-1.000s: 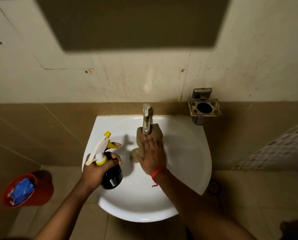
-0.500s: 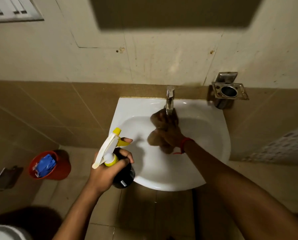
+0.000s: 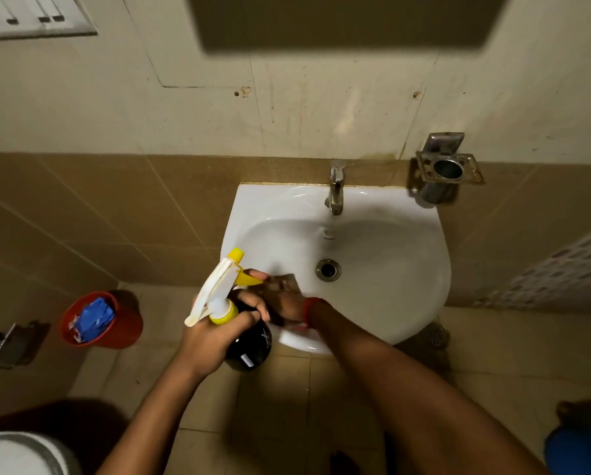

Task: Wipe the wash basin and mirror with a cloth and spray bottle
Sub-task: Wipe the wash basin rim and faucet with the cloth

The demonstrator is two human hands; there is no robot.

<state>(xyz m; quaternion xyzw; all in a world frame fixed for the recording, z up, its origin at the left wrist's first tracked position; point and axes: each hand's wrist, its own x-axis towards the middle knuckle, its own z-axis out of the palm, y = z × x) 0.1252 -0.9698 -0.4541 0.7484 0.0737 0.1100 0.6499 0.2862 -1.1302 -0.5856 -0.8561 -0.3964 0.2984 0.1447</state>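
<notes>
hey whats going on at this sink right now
A person is cleaning a white wash basin. Their left hand holds a dark spray bottle with a white and yellow trigger head over the basin's front left edge. Their right hand presses a cloth, mostly hidden and blurred, against the basin's front left inner wall, near the drain. The tap shows no running water. A red bucket sits on the floor to the left.

Right hand (image 3: 282, 301) motion-blurred, partly hidden behind spray bottle (image 3: 232, 313); cloth (image 3: 285, 281) under it barely distinguishable. Mirror (image 3: 348, 24) cut off by top edge. Blue contents of red bucket (image 3: 115, 332) too indistinct to identify.
</notes>
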